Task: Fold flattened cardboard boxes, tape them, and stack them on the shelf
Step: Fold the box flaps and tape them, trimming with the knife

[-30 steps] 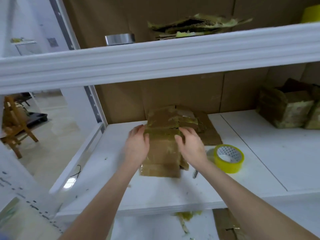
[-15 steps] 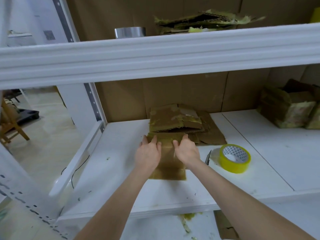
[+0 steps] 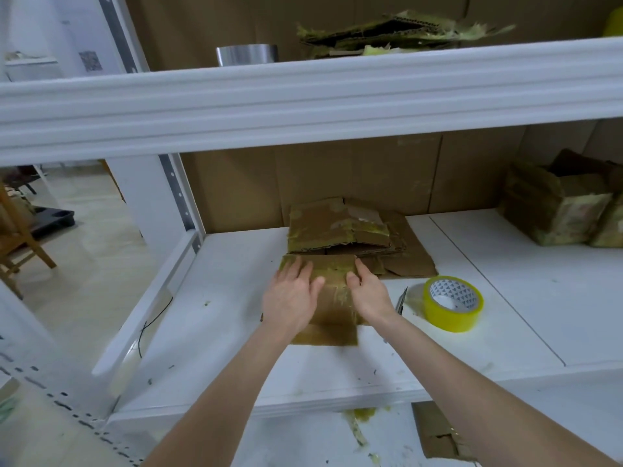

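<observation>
Two bare hands rest on one flattened brown cardboard box [image 3: 332, 308] smeared with yellowish tape residue, which lies flat on the white shelf board [image 3: 219, 332]. The left hand [image 3: 291, 298] is spread palm-down on it with its fingers straight. The right hand [image 3: 369, 293] lays its thumb on the top face and its fingers along the right edge, pressing rather than clasping as far as the view shows. The task looks barely begun for this piece: no wall is raised, no flap turned and no fresh tape is on it. So opening, folding, taping and stacking are all left. Two or so taped brown cartons [image 3: 556, 210] stand well beyond the right hand, probably finished ones. Just past the fingertips a pile of further flat brown cardboard sheets [image 3: 340, 227] waits, its near edge almost touching the box. Just outside the right wrist lies a small grey cutter [image 3: 401, 299], and past it the round roll of yellow tape [image 3: 453, 308], near enough to reach. The board is bare outside the left hand as far as the white upright post [image 3: 151, 197], and bare towards the person up to the board's front edge. The thick white beam [image 3: 303, 96] overhead limits how high a raised box can go.
</observation>
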